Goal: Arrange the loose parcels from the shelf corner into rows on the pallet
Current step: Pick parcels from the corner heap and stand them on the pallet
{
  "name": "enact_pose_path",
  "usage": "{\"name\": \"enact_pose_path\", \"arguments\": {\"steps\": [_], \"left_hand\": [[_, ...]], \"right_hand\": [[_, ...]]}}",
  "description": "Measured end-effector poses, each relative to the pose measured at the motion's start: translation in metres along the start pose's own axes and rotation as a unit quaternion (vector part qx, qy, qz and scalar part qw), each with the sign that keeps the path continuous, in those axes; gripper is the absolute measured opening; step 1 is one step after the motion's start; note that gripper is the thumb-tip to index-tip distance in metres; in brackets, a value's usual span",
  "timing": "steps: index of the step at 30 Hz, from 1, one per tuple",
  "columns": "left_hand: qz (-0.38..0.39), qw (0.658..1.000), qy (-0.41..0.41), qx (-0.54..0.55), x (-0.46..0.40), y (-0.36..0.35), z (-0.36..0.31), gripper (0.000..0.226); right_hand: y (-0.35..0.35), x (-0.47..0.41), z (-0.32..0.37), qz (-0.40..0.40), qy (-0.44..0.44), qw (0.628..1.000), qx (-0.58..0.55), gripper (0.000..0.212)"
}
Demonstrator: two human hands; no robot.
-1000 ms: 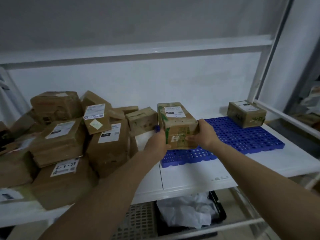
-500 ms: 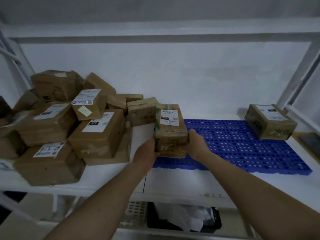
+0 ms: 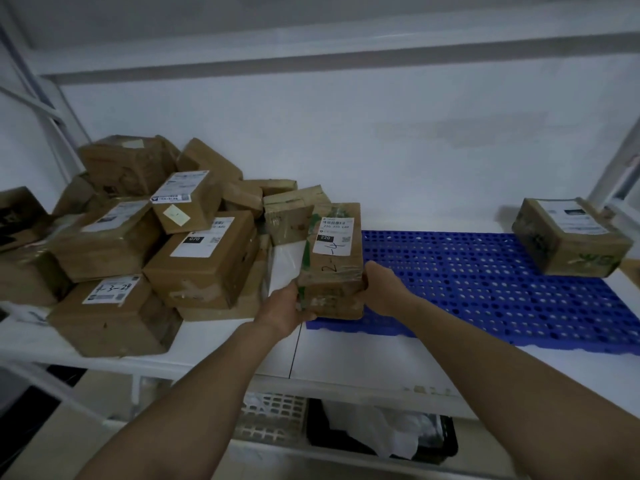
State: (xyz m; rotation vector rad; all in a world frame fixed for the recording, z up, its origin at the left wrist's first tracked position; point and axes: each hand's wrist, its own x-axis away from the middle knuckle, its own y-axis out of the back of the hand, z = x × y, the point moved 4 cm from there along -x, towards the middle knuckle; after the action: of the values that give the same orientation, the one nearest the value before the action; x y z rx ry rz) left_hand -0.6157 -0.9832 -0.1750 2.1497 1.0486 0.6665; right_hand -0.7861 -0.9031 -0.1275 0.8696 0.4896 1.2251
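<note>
You hold one parcel (image 3: pixel 332 261) between both hands at the near left corner of the blue pallet (image 3: pixel 485 289). The parcel is a brown carton wrapped in clear tape, with a green strip down its left edge and a white shipping label on its top face marked "220" and handwritten figures. Whether its base touches the pallet or sits just above it cannot be told.

Your left hand (image 3: pixel 287 310) grips the parcel's lower left side, fingers curled round the near corner. Your right hand (image 3: pixel 382 291) presses against the parcel's right side with the thumb on top near the edge and the fingers wrapped out of view behind it.

The pallet is a perforated plastic grid lying flat on the white shelf (image 3: pixel 346 358), extending to the right. One placed parcel (image 3: pixel 571 237) stands on the pallet's far right corner, label up, well apart from the one in your hands.

To the left, the loose pile (image 3: pixel 156 244) of brown cartons fills the shelf corner. The cartons are stacked and tilted against one another, several with white labels facing up, one marked "070". The nearest carton of the pile stands just behind and left of the held parcel.

Below the shelf, a white crate (image 3: pixel 273 417) and a black crate (image 3: pixel 446 441) holding crumpled white plastic sit on the lower level.
</note>
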Motion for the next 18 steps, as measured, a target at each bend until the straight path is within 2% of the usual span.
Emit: {"name": "enact_pose_path", "arguments": {"steps": [2,4,5,7,9,11,14,16,18], "left_hand": [[0.03,0.998,-0.009,0.046,-0.004,0.002,-0.006,0.083],[0.034,0.998,-0.018,0.045,-0.011,0.007,-0.012,0.097],[0.033,0.998,-0.019,0.041,-0.015,0.01,-0.015,0.1],[0.04,0.999,-0.01,0.027,-0.025,0.012,-0.013,0.093],[0.054,0.998,-0.001,0.013,-0.031,0.011,-0.007,0.076],[0.058,0.998,0.001,0.007,-0.034,0.009,-0.002,0.07],[0.069,0.998,-0.004,0.003,-0.037,0.009,-0.001,0.076],[0.092,0.995,-0.012,-0.027,-0.036,0.015,-0.007,0.07],[0.104,0.992,-0.022,-0.063,-0.036,0.028,-0.013,0.059]], "right_hand": [[0.001,-0.002,0.004,0.017,0.004,1.0,0.021,0.025],[0.003,-0.003,0.007,0.032,0.008,0.998,0.044,0.012],[0.003,-0.004,0.009,0.04,0.002,0.998,0.05,0.012],[0.002,-0.006,0.012,0.067,-0.018,0.996,0.046,0.009],[0.002,-0.009,0.011,0.072,-0.026,0.995,0.071,0.029],[0.002,-0.014,0.006,0.066,-0.045,0.995,0.052,0.037],[0.0,-0.021,0.005,0.101,-0.076,0.99,0.066,0.034],[0.005,-0.027,0.008,0.133,-0.104,0.982,0.088,0.025],[0.018,-0.033,0.016,0.141,-0.11,0.976,0.122,0.028]]}}
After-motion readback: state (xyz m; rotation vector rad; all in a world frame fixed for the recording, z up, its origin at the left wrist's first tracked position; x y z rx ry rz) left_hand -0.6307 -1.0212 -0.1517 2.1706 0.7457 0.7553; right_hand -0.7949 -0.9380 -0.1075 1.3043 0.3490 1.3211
